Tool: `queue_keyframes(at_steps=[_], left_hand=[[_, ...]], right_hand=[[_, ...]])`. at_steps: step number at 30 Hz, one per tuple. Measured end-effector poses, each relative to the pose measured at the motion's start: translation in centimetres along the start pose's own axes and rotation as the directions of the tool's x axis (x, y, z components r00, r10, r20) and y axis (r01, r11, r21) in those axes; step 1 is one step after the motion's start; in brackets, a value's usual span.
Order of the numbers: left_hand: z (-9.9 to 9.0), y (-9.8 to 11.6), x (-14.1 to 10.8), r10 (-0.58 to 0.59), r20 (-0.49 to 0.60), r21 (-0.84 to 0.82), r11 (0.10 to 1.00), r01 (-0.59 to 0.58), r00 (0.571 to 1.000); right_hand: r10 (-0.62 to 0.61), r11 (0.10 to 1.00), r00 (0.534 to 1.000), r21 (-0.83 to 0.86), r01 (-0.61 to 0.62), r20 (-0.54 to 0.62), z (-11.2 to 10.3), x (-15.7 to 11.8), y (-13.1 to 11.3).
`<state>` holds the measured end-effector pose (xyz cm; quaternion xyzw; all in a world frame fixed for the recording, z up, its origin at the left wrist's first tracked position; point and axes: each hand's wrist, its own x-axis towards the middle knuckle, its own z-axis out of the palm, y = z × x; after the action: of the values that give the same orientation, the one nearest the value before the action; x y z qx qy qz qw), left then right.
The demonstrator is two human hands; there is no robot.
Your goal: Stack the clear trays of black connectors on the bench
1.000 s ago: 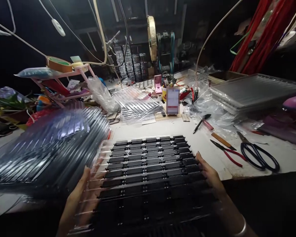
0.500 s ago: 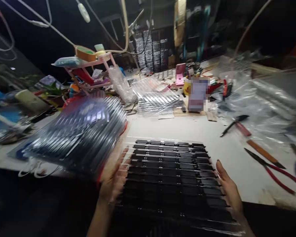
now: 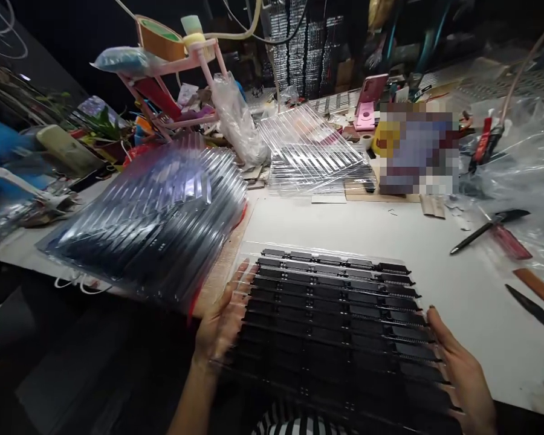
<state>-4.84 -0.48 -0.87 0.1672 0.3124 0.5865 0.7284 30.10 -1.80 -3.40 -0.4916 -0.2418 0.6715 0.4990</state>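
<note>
Clear tray (image 3: 250, 248): is lying between the two hands at the near edge of the table (image 3: 294, 223), its far part reaching over the white top and its near part hanging over the dark space in front of the person; whether it is touching the top, I cannot tell.
Black parts (image 3: 321, 320): are filling the tray in rows running across it, the nearer rows sinking into shadow.
Left hand (image 3: 222, 323): is clasping the tray's left side, its fingers showing through the clear margin.
Right hand (image 3: 465, 362): is gripping the opposite side, thumb pointing up along the edge, the other fingers mostly hiding underneath.
Hands together or apart: they are staying apart, with the tray spanning the gap.
Tray stack (image 3: 154, 223): is resting on the table just left of the left hand, shining under the light, with a red edge (image 3: 194, 302) showing along its right side.
Loose clear trays (image 3: 308, 139): are lying crosswise at the back.
Pink shelf (image 3: 181, 65): is standing behind the stack, carrying a tape roll (image 3: 161, 37).
Plastic bag (image 3: 240, 124): is leaning beside that shelf.
Yellow cup (image 3: 382, 140): is standing at the back, next to a pixelated patch.
Tools at right: a black pen (image 3: 471, 238) and pliers (image 3: 532, 305) are lying well beyond the tray.
</note>
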Motion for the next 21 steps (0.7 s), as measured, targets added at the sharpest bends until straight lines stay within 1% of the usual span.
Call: queue_keyframes(at_steps=[2, 4, 7, 9, 11, 13, 16, 19, 21], left_hand=[[0.0, 0.0, -0.1, -0.010, 0.011, -0.008, 1.000, 0.010, 1.000], [0.0, 0.0, -0.1, -0.014, 0.046, -0.024, 1.000, 0.015, 0.999], [0.0, -0.1, -0.1, -0.018, 0.111, -0.063, 0.998, 0.025, 0.994], [0.3, -0.1, 0.0, -0.027, 0.113, -0.075, 0.997, 0.036, 0.993], [0.8, -0.1, 0.1, -0.038, 0.064, -0.060, 0.997, 0.042, 0.997], [1.3, -0.2, 0.1, -0.043, -0.014, -0.023, 0.999, 0.042, 0.999], [1.9, -0.2, 0.1, -0.034, -0.097, 0.026, 0.999, 0.037, 0.995], [1.9, -0.1, 0.3, -0.036, -0.115, 0.033, 0.999, 0.040, 0.993], [1.8, 0.1, 0.6, -0.046, -0.117, 0.022, 0.999, 0.048, 0.992]], right_hand=[[0.014, 0.998, 1.000, 0.063, -0.013, -0.024, 2.2, -0.3, -0.9], [0.042, 0.994, 0.999, 0.096, -0.042, 0.010, 3.7, -0.4, -1.6], [0.047, 0.991, 0.996, 0.121, -0.056, 0.073, 4.4, -0.2, -2.0], [0.032, 0.989, 0.997, 0.142, -0.042, 0.075, 4.3, -0.1, -2.0], [0.008, 0.987, 0.998, 0.162, -0.018, 0.060, 4.2, -0.1, -1.9], [-0.013, 0.985, 0.999, 0.172, 0.006, 0.043, 4.1, 0.0, -1.8], [-0.020, 0.985, 0.999, 0.169, 0.012, 0.046, 4.0, -0.1, -1.7], [-0.017, 0.985, 0.999, 0.173, 0.011, 0.038, 4.1, -0.1, -1.8], [-0.016, 0.989, 0.999, 0.145, 0.011, 0.033, 4.3, 0.0, -2.1]])
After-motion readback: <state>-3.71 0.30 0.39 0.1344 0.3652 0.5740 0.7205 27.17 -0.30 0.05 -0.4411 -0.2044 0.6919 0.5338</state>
